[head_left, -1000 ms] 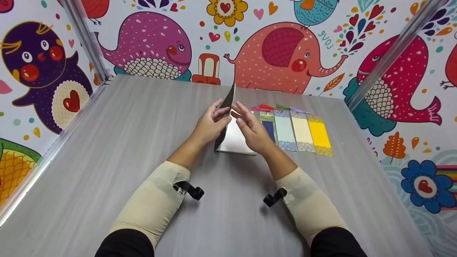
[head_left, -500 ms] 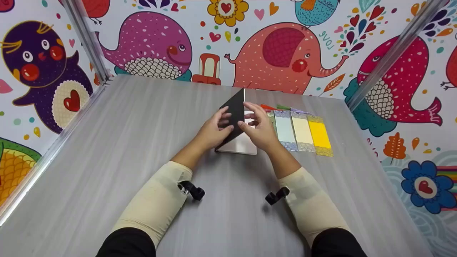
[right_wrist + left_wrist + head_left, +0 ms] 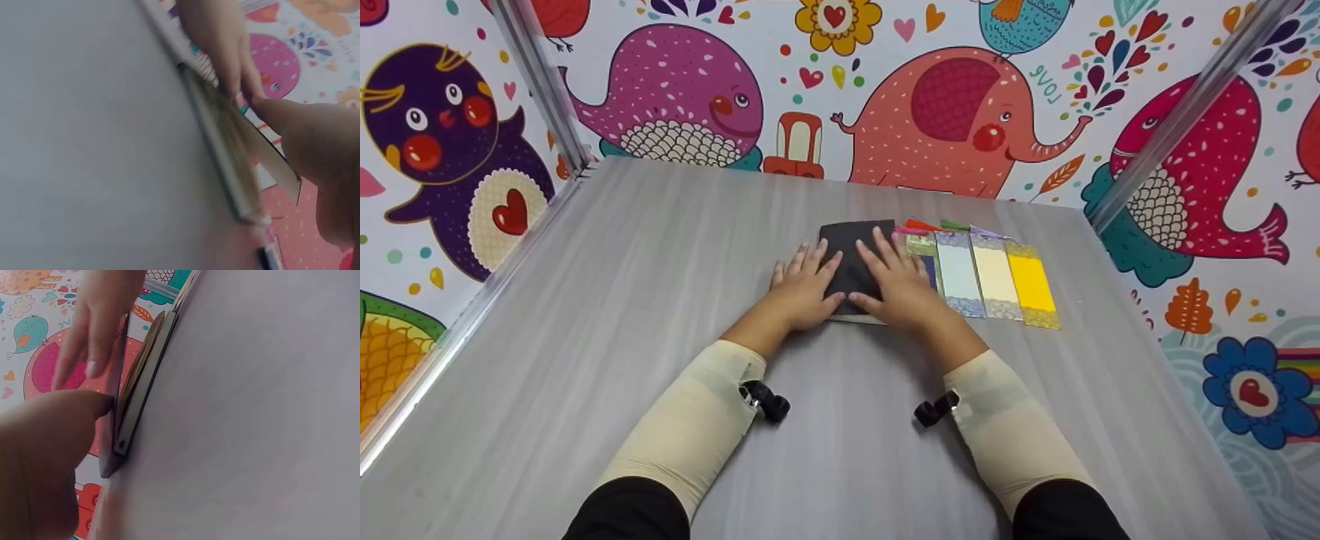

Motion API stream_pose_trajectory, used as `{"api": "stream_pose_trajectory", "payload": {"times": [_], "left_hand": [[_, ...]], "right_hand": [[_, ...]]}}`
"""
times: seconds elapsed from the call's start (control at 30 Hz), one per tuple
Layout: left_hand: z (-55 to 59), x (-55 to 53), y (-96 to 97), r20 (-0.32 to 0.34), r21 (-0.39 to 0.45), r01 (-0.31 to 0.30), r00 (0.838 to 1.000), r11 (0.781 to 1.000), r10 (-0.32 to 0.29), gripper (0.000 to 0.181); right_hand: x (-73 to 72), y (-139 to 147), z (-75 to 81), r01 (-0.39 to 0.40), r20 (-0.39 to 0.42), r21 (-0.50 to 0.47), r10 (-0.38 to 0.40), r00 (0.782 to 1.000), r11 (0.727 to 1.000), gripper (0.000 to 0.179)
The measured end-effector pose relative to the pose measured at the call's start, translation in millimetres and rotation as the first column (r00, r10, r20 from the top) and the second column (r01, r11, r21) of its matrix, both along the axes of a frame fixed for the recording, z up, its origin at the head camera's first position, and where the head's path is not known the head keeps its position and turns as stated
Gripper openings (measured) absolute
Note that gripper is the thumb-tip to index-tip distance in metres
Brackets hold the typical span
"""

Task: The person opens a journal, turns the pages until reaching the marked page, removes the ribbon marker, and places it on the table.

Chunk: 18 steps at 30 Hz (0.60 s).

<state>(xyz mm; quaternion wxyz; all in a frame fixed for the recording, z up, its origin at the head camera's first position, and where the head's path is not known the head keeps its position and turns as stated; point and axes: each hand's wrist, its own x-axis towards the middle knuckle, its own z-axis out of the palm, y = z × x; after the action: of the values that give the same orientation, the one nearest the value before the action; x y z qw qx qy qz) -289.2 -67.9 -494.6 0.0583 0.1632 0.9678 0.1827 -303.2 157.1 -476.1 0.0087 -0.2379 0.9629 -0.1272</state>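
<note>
A black-covered notebook (image 3: pixel 851 259) lies on the table, its pale page edge showing at the front. My left hand (image 3: pixel 801 292) rests on the left part of the cover with fingers spread and straight. On the right part, my right hand (image 3: pixel 906 289) lies with its fingers spread too. In the left wrist view, the notebook (image 3: pixel 147 377) is seen edge-on, its cover slightly raised from the pages, with my left thumb at it. The right wrist view shows the cover standing at an angle above the page block (image 3: pixel 225 152), under my right hand (image 3: pixel 323 140).
Right of the notebook lie several tasselled bookmarks: a light blue one (image 3: pixel 958 270), a cream one (image 3: pixel 996 274), a yellow one (image 3: pixel 1033 281) and a partly hidden green and dark blue one (image 3: pixel 921 244). Printed walls (image 3: pixel 697 97) enclose the grey table (image 3: pixel 660 262).
The notebook's cover, upright a second ago, has swung over to the right and down onto the pages. Both hands have flattened onto it.
</note>
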Motion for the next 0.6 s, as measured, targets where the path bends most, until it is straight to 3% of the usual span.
{"api": "stream_pose_trajectory", "payload": {"times": [0.1, 0.3, 0.6], "left_hand": [[-0.3, 0.7, -1.1, 0.026, -0.016, 0.058, 0.998, 0.998, -0.058, 0.071], [0.8, 3.0, -3.4, 0.065, -0.023, 0.187, 0.981, 0.982, -0.185, 0.065], [5.9, 3.1, -5.7, 0.101, -0.041, 0.161, 0.983, 0.986, -0.156, 0.065]], "right_hand": [[-0.4, 1, -8.6, -0.015, 0.036, 0.095, 0.012, 0.999, 0.995, 0.088], [-0.2, 2, -17.5, -0.035, 0.153, 0.141, 0.013, 0.988, 0.989, 0.082], [-1.6, -1, -16.7, -0.052, 0.195, 0.106, 0.030, 0.980, 0.993, 0.081]]}}
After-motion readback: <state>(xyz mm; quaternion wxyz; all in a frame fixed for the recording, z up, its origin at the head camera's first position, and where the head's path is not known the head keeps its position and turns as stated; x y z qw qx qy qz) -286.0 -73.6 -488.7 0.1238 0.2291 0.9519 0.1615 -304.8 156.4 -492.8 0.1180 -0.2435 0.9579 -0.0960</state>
